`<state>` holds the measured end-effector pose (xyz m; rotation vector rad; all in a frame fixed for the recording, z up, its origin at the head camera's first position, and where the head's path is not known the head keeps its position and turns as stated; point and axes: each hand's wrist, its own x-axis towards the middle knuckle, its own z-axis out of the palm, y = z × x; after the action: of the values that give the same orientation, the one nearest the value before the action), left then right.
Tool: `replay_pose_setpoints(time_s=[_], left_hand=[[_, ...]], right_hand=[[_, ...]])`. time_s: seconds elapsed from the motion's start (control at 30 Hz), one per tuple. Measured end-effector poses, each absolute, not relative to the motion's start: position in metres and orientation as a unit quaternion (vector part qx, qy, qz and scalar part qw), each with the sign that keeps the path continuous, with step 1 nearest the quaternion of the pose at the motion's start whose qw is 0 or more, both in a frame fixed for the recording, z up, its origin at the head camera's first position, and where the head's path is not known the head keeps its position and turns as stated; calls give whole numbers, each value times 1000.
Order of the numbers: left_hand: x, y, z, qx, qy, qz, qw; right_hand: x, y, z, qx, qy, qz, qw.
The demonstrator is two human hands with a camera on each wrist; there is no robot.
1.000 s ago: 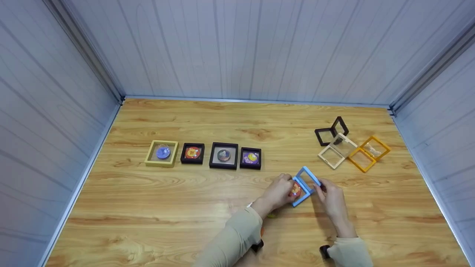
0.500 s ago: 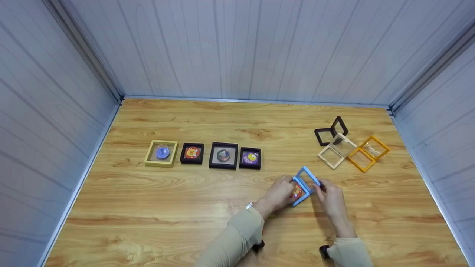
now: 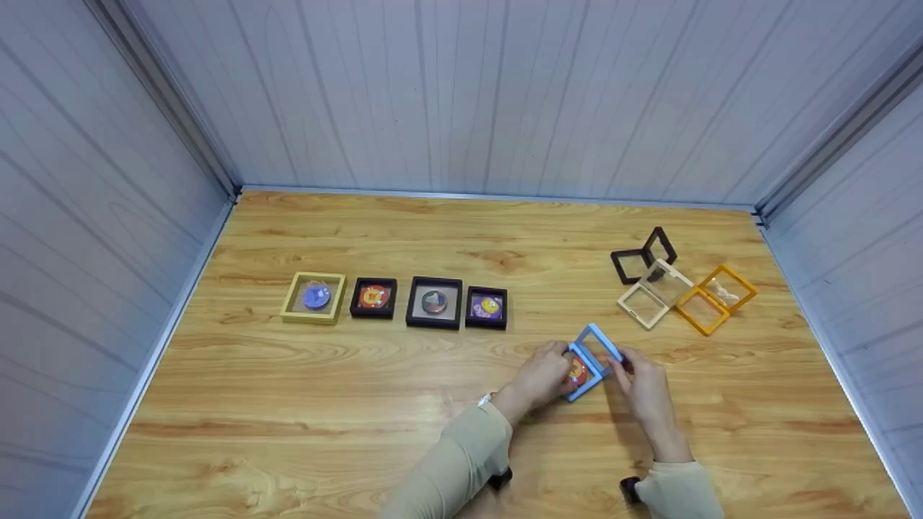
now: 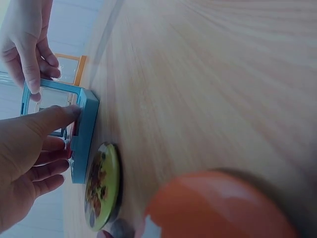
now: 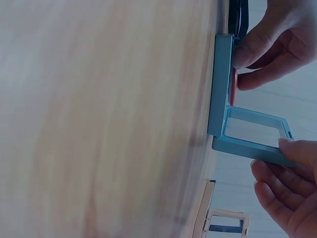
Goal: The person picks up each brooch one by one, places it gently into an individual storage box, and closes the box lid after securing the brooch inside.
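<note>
A small light-blue hinged display frame (image 3: pixel 585 390) lies on the table with its lid (image 5: pixel 257 150) raised. My left hand (image 3: pixel 541 372) reaches over the frame's base, thumb at the rim, fingers pinching a round red badge (image 3: pixel 579 370) set into it. Part of the badge is hidden behind those fingers. With thumb and fingertips my right hand (image 3: pixel 644 383) pinches the outer edge of the raised lid. Near the left wrist lie a yellow-green-rimmed round badge (image 4: pixel 103 186) and an orange round piece (image 4: pixel 225 210), mostly covered by the arm in the head view.
Left of the hands stands a row of closed frames: a cream-yellow one (image 3: pixel 288 306), then several dark ones (image 3: pixel 435 324), each with a round badge. At the right back sit opened frames: a black one (image 3: pixel 626 275), a white one (image 3: pixel 632 316) and an orange-yellow one (image 3: pixel 743 299).
My left hand has shifted slightly on the red badge, which sits a touch farther into the blue frame than a second ago. The right hand keeps its hold on the lid.
</note>
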<state>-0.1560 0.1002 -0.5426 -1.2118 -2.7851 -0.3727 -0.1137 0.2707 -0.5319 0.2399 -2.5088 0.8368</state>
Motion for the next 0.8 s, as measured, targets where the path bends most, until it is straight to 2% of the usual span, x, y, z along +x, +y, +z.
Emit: replay_pose_setpoints(time_s=[0.43, 0.8], left_hand=[[-161, 82, -538, -362, -916, -175, -7], [-165, 66, -540, -358, -919, -165, -22]], right_hand=[[-115, 271, -533, 91, -916, 305, 246], [-113, 271, -532, 82, -918, 312, 232]])
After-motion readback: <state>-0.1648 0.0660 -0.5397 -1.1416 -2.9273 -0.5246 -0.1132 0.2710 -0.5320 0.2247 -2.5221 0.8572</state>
